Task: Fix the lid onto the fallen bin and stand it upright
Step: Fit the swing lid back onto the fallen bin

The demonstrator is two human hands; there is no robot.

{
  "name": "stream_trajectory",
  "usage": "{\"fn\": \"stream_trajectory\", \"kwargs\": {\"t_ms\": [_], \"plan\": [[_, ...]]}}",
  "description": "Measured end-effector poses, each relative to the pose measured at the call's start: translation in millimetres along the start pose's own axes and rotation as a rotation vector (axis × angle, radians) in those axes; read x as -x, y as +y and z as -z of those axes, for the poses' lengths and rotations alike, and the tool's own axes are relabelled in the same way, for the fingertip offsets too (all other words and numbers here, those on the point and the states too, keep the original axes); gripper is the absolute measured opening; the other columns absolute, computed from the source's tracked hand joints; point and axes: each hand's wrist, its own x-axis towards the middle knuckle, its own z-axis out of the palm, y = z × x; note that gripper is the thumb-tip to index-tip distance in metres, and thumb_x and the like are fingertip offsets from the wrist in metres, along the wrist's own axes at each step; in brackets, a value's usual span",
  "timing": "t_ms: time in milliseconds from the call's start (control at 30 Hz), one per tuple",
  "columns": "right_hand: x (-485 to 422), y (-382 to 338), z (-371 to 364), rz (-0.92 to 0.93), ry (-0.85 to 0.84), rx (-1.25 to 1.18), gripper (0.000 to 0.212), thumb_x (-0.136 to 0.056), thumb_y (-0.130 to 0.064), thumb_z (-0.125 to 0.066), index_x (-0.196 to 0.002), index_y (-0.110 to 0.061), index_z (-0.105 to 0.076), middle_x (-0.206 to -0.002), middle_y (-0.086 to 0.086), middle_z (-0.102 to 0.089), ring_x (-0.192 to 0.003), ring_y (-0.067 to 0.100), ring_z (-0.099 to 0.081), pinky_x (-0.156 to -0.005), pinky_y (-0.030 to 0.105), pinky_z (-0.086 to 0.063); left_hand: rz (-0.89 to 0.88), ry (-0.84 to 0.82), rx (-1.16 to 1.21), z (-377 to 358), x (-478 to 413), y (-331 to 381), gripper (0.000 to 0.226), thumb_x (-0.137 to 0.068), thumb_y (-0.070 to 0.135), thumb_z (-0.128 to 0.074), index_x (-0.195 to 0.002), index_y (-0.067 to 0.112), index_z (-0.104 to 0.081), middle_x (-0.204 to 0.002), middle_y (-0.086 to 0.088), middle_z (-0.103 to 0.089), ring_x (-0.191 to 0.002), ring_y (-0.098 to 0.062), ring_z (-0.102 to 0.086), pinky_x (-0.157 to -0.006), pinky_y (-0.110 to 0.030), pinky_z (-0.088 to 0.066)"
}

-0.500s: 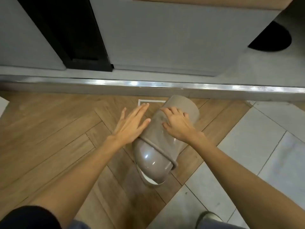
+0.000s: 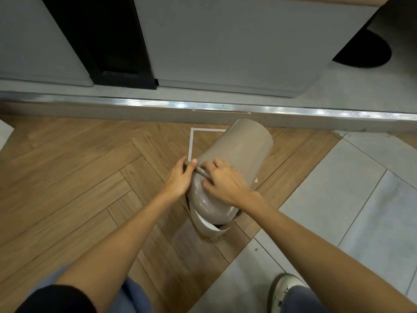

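A taupe cylindrical bin [image 2: 241, 150] lies on its side on the wooden floor, its base pointing away from me. Its glossy domed lid [image 2: 209, 206] sits on the near end, with a swing flap [image 2: 208, 229] hanging open toward the floor. My left hand [image 2: 180, 177] grips the lid's rim on the left side, thumb on top. My right hand [image 2: 223, 181] presses on the rim seam from above, fingers curled over it.
A white tape square [image 2: 191, 143] marks the floor under the bin. A metal threshold strip [image 2: 203, 107] runs across behind it, with grey cabinets beyond. Grey tiles [image 2: 338, 199] lie to the right. My shoe [image 2: 286, 288] is at the lower right.
Both hands have slid down from the bin's body to the lid rim and closed on it. The bin's base end has lifted slightly and swung.
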Motion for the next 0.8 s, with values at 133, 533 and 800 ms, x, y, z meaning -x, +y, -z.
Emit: {"fn": "stream_trajectory", "kwargs": {"t_ms": [133,533,800], "plan": [[-5,-8,-4,-0.002,0.016,-0.051,0.030,-0.095,-0.013,-0.048,-0.124,-0.005,-0.053,-0.115,0.018,-0.056,-0.099,0.040,-0.058,-0.081,0.045,-0.049,0.037,-0.004,0.122,0,8,-1,0.077,-0.089,0.068,-0.037,-0.150,0.019,-0.032,-0.152,-0.005,-0.040,-0.138,-0.024,-0.037,-0.115,-0.045,-0.028],[-9,1,65,-0.122,0.269,-0.438,0.029,-0.095,-0.012,-0.050,-0.124,-0.012,-0.055,-0.094,0.010,-0.056,-0.089,0.025,-0.053,-0.076,0.029,-0.035,0.212,-0.033,0.343,29,10,-8,0.060,-0.098,0.057,-0.029,-0.145,0.022,-0.039,-0.142,-0.003,-0.048,-0.128,-0.024,-0.044,-0.095,-0.037,-0.032],[2,16,90,-0.291,0.371,-0.803,0.026,-0.095,-0.018,-0.051,-0.121,-0.020,-0.058,-0.083,-0.003,-0.058,-0.084,0.016,-0.059,-0.082,0.039,-0.052,0.218,-0.179,0.704,52,4,3,0.044,-0.094,0.056,-0.044,-0.104,0.021,-0.068,-0.080,-0.002,-0.076,-0.069,-0.019,-0.071,-0.067,-0.031,-0.052]]}}
